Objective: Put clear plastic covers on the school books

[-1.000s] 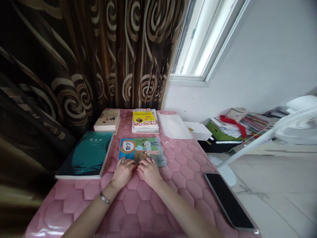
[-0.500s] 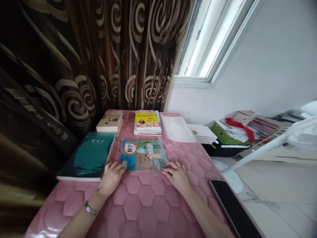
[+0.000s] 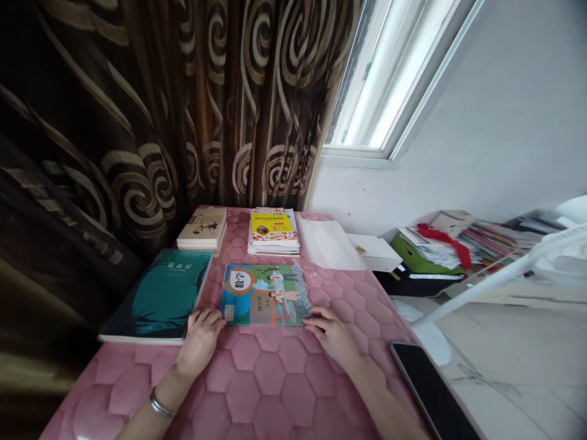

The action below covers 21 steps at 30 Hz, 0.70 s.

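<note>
A mathematics textbook (image 3: 266, 294) with a colourful picture cover lies flat on the pink padded tabletop (image 3: 257, 373), turned sideways to me. My left hand (image 3: 202, 335) has its fingers curled at the textbook's near left corner. At the near right corner, the thumb and fingers of my right hand (image 3: 331, 333) close on the edge. A large dark teal book (image 3: 158, 296) lies just left of the textbook, close beside my left hand. The undersides of both hands' fingers are partly hidden.
Behind are a stack of tan books (image 3: 202, 227), a pile with a yellow-covered book (image 3: 274, 227) and translucent plastic sheets (image 3: 330, 244). A black phone-like slab (image 3: 433, 388) lies at the right edge. Beyond stand a white fan (image 3: 495, 281) and a green container (image 3: 426, 256) with papers.
The view has tilted slightly, so the scene sits a little lower. Both hands remain at the textbook's near corners, and the textbook stays in about the same place.
</note>
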Each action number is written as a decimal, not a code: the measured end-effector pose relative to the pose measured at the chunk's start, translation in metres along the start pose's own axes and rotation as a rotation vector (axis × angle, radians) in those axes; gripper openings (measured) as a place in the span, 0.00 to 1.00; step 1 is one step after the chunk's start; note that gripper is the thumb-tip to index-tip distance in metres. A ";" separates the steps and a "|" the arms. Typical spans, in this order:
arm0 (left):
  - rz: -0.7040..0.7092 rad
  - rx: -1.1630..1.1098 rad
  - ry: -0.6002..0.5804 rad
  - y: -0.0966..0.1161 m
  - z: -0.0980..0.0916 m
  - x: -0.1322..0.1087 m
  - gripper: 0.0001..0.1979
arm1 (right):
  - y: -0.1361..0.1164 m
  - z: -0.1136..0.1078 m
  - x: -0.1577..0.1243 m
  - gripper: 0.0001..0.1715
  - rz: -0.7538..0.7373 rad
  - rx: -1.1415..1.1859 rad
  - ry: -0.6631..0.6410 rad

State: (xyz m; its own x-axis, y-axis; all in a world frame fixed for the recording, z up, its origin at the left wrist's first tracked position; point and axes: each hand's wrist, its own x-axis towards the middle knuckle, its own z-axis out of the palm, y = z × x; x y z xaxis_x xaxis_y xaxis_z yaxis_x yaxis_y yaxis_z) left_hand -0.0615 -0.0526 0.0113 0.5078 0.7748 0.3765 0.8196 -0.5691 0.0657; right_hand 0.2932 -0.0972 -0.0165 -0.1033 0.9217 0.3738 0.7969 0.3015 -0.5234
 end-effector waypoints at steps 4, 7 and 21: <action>-0.086 0.121 -0.099 0.030 -0.007 0.008 0.17 | -0.010 -0.013 0.018 0.16 -0.013 -0.141 -0.089; -0.066 0.159 -0.113 0.070 0.003 0.016 0.15 | -0.019 -0.009 0.055 0.17 0.001 -0.288 -0.120; -0.130 0.013 -0.054 0.109 0.027 0.014 0.17 | -0.027 0.026 0.163 0.18 0.125 -0.457 -0.353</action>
State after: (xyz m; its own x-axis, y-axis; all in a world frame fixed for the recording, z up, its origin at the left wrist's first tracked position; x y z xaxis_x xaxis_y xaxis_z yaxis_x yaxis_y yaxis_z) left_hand 0.0423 -0.0967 -0.0007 0.4103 0.8556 0.3157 0.8827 -0.4596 0.0982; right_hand 0.2391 0.0508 0.0385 -0.1214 0.9925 0.0123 0.9833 0.1220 -0.1351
